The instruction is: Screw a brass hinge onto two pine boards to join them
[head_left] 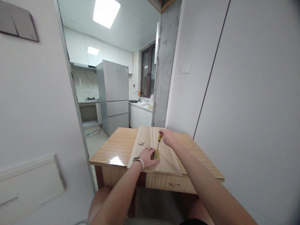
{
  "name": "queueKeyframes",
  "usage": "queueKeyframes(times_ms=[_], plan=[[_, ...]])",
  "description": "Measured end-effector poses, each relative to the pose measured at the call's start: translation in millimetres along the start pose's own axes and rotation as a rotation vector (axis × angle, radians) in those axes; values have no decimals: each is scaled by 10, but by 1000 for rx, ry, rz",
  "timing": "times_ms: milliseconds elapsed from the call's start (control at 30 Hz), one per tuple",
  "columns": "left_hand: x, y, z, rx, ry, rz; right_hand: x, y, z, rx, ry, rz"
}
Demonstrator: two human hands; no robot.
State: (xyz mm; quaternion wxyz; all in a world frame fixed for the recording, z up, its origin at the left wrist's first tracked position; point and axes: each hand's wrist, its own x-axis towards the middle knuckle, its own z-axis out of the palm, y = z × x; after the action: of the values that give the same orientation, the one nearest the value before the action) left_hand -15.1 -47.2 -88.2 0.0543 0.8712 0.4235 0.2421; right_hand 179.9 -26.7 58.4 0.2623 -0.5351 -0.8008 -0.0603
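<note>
Two light wooden boards [145, 137] lie side by side on a striped wooden table [117, 147]. A brass hinge [156, 155] sits across the seam between them, near the front. My left hand [147, 157], with a watch on its wrist, rests on the left board, and its fingers press on the hinge. My right hand [167, 137] is closed round the yellow handle of a screwdriver [159, 141], whose tip points down at the hinge.
A few small dark screws [141, 143] lie on the left board. A drawer handle [174, 185] shows under the table's front edge. Behind the table stand a concrete pillar [164, 78], a grey fridge [113, 97] and a kitchen counter [140, 107]. White walls close both sides.
</note>
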Motion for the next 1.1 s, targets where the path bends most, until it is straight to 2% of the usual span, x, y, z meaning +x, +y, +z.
queueKeyframes(times_ms=[233, 700, 1100], plan=[[-7, 31, -37, -1, -3, -10, -7, 11, -4, -11, -8, 23], [3, 18, -24, 1, -17, -20, -52, -63, -17, -31, 86, 9], [-4, 24, -34, -3, -14, -13, -48, -2, 27, 9, 28, 18]])
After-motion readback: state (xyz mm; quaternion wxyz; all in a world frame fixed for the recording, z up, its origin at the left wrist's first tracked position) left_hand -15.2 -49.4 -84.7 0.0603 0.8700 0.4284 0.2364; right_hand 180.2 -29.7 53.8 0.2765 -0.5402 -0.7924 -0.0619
